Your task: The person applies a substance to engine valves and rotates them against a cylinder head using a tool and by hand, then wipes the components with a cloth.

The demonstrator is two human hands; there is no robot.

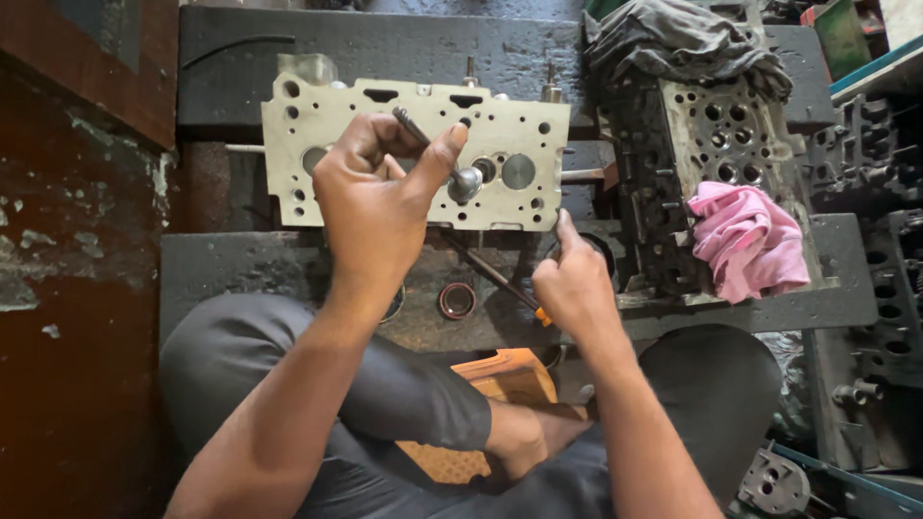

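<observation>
left hand (370, 197) grips engine valve (452, 163) by stem, head at port of pale cylinder head (404, 115) on dark bench (288, 264). right hand (574, 284) clenched on thin tool (490, 274), thumb against casting edge. we judge valve seating step; next calls for straight, steady alignment.

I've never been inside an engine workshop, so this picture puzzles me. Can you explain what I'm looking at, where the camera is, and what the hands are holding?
The camera sits on the person's head and looks down at their own hands and crossed legs. In front lies a pale grey metal cylinder head, a flat block full of round holes, resting on dark greasy slabs. The left hand grips a slim steel engine valve, a rod with a round disc end. The right hand touches the block's lower edge and holds a thin dark rod with an orange tip. To the right stands a second, dirtier cylinder head with a pink rag and a grey cloth on it.
</observation>
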